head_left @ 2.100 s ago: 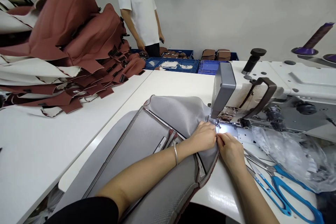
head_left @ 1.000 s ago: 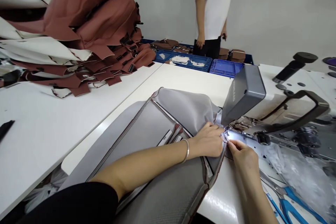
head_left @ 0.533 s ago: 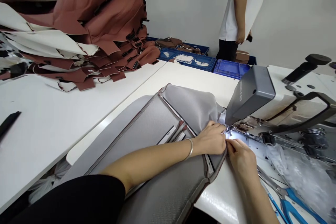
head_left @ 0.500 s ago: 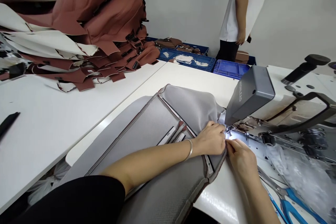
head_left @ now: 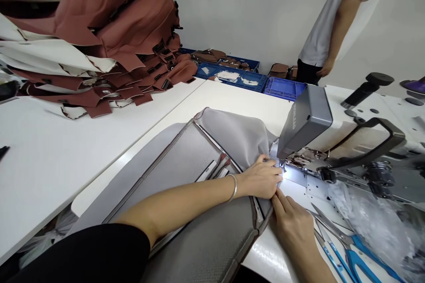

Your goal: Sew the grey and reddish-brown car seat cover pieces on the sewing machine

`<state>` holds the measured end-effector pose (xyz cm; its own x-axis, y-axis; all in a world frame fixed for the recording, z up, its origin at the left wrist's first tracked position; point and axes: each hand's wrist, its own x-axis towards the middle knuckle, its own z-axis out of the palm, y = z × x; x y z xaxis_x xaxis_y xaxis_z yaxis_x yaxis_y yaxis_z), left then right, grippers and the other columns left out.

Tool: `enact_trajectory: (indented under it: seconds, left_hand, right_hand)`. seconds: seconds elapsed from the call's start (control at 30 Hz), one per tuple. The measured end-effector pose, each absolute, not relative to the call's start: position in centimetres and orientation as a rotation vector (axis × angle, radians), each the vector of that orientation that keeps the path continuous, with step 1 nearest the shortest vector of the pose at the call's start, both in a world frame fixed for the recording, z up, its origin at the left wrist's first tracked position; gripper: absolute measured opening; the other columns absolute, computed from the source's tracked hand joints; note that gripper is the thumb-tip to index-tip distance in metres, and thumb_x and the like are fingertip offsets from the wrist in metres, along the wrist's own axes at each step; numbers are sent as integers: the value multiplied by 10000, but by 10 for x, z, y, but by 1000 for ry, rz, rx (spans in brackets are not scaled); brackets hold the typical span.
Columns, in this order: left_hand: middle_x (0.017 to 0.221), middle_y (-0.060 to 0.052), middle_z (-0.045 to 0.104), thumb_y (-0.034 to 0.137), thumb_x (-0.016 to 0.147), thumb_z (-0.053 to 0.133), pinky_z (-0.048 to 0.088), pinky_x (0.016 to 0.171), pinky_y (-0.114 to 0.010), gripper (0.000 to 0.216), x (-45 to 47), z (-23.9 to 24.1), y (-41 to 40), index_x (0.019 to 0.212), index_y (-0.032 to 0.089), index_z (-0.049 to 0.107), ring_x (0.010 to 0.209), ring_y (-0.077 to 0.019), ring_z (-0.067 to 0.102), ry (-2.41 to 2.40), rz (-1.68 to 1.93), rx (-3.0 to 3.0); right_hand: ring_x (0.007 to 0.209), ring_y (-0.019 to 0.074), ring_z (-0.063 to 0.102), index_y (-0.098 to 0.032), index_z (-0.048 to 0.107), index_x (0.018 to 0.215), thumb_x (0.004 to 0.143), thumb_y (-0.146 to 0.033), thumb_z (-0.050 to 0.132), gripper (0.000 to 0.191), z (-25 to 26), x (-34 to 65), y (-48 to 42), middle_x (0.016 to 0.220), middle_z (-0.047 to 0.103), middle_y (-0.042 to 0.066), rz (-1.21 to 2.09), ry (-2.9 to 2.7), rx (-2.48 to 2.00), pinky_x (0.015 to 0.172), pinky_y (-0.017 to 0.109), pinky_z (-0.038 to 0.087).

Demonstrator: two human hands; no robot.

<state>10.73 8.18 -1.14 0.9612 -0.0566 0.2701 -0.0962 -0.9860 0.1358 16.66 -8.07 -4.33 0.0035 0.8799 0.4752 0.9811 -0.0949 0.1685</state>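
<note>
A large grey seat cover (head_left: 186, 159), inside out with dark-edged seams and white strips, spreads over the white table. Its right edge lies at the lit needle area of a sewing machine (head_left: 307, 126). My left hand (head_left: 264, 177), a silver bangle on its wrist, is closed on the cover right beside the needle, pressing the fabric. Just below it, my right hand (head_left: 292, 219) pinches the cover's edge between thumb and fingers. The fabric under both hands is partly hidden.
Blue-handled scissors (head_left: 357, 247) and blue tweezers (head_left: 332, 254) lie right of my right hand, near crumpled clear plastic (head_left: 375, 221). Reddish-brown covers (head_left: 129, 31) are piled at back left. Blue crates (head_left: 232, 75) and a person in a white shirt (head_left: 332, 31) stand behind.
My right hand has shifted down along the cover's edge, toward me. My left hand stays on the fabric by the needle. The view has turned slightly; the person behind has moved right.
</note>
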Motion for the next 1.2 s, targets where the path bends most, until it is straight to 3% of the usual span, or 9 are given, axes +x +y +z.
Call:
enact_trajectory:
  seconds: [0.23, 0.5, 0.93, 1.2]
  left_hand:
    - [938, -60, 590, 197, 842, 472, 285, 891, -447, 157, 105, 1, 86, 824, 144, 618, 950, -203, 473, -310, 371, 3058]
    - [857, -78, 606, 223, 835, 510, 295, 821, -437, 203, 113, 9, 78, 698, 146, 639, 905, -224, 468, -194, 273, 3071]
    - [800, -59, 611, 170, 804, 521, 294, 878, -440, 165, 126, -6, 82, 691, 157, 640, 778, -193, 487, 3, 336, 3056]
    - [839, -76, 625, 176, 791, 543, 271, 926, -438, 127, 135, -15, 84, 731, 148, 652, 878, -218, 495, 85, 412, 3097]
  right_hand:
    - [646, 182, 518, -52, 629, 958, 843, -29, 355, 298, -43, 176, -77, 1013, 649, 159, -839, -2040, -2027, 553, 300, 379]
    - [600, 163, 510, -55, 602, 1009, 835, -41, 380, 282, -41, 192, -79, 852, 655, 119, -823, -2072, -2051, 559, 280, 360]
    - [689, 161, 586, -110, 603, 978, 821, -37, 355, 303, -38, 198, -67, 1094, 646, 99, -659, -1944, -2166, 584, 271, 415]
    - [830, 158, 616, -137, 578, 1061, 798, -32, 377, 348, -43, 203, -63, 1189, 605, 68, -562, -1875, -2252, 602, 248, 441]
